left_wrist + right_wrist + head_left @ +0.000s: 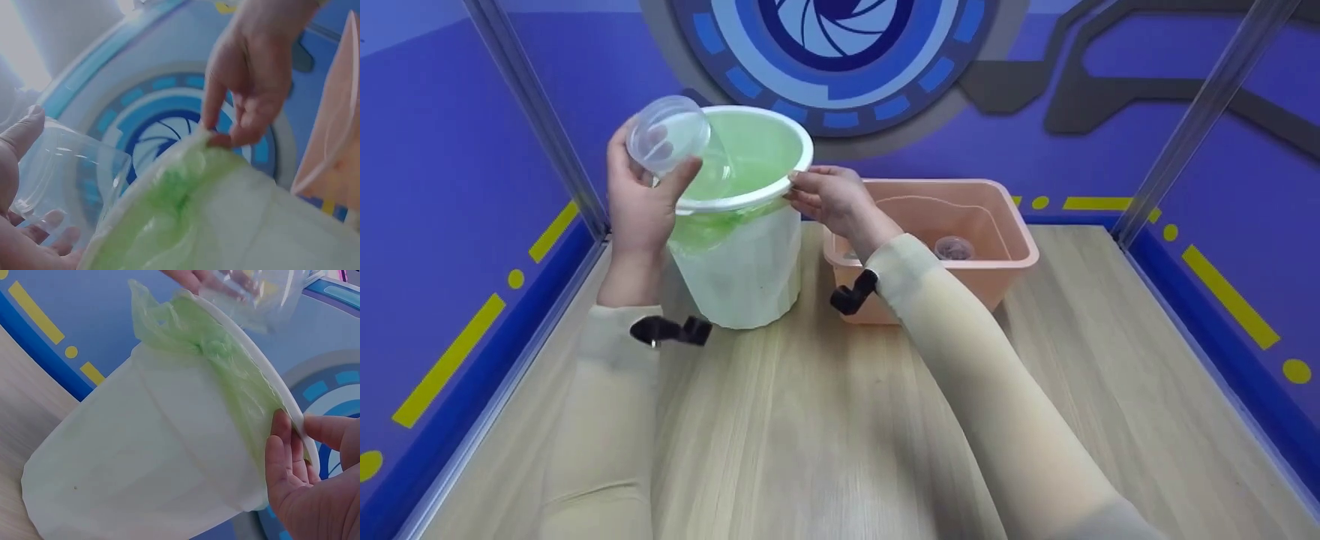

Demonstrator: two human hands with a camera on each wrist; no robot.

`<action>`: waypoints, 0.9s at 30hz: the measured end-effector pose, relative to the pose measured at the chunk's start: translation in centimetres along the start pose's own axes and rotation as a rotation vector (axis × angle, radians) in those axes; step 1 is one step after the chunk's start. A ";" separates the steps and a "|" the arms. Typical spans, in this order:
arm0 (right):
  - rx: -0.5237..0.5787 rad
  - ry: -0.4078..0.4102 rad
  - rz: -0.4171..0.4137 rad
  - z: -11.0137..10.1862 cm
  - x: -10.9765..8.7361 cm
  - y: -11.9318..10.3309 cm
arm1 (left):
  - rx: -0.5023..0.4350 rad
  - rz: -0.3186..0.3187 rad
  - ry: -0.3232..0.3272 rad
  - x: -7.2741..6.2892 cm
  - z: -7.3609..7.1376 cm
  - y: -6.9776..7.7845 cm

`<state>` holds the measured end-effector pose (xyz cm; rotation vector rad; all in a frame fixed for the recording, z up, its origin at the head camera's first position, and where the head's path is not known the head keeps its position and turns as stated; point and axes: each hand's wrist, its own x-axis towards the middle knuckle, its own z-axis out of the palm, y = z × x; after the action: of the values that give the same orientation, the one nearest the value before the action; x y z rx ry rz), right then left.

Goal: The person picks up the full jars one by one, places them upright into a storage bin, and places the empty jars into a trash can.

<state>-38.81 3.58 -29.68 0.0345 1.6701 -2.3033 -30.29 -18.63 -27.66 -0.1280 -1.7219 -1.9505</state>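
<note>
My left hand (641, 210) grips a clear plastic cup (669, 135) tilted over the left side of a white trash bin (735, 277). The thumb is on one side of the cup and fingers show through its wall in the left wrist view. A green plastic bag (225, 354) lines the bin, its edge folded outside below the white rim (259, 354). With thumb and fingers, my right hand (836, 199) pinches the rim on the bin's right side; in the right wrist view the thumb (329, 430) lies inside and the fingers outside.
A pink rectangular bin (1005, 225) stands right of the white one, partly behind my right forearm. Inside it lies a small clear round container (954, 248). Both bins stand on a wooden tabletop (810, 420), with blue-purple panels (1245, 225) at the back and sides.
</note>
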 end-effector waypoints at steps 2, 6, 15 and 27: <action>0.003 -0.002 -0.003 0.0 0.0 0.0 | 0.104 -0.020 0.013 0.8 0.2 -0.1; 0.010 0.000 -0.012 -0.1 0.0 0.1 | 0.358 -0.046 0.003 1.6 0.6 -0.1; 0.015 -0.003 -0.020 0.1 0.1 0.2 | 0.543 -0.055 -0.065 1.6 0.7 0.0; 0.003 -0.006 -0.016 0.1 0.1 0.1 | 0.571 -0.108 -0.086 1.4 0.7 0.3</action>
<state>-38.88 3.46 -29.80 0.0151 1.6696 -2.3150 -31.57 -18.44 -26.72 0.0914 -2.3095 -1.4635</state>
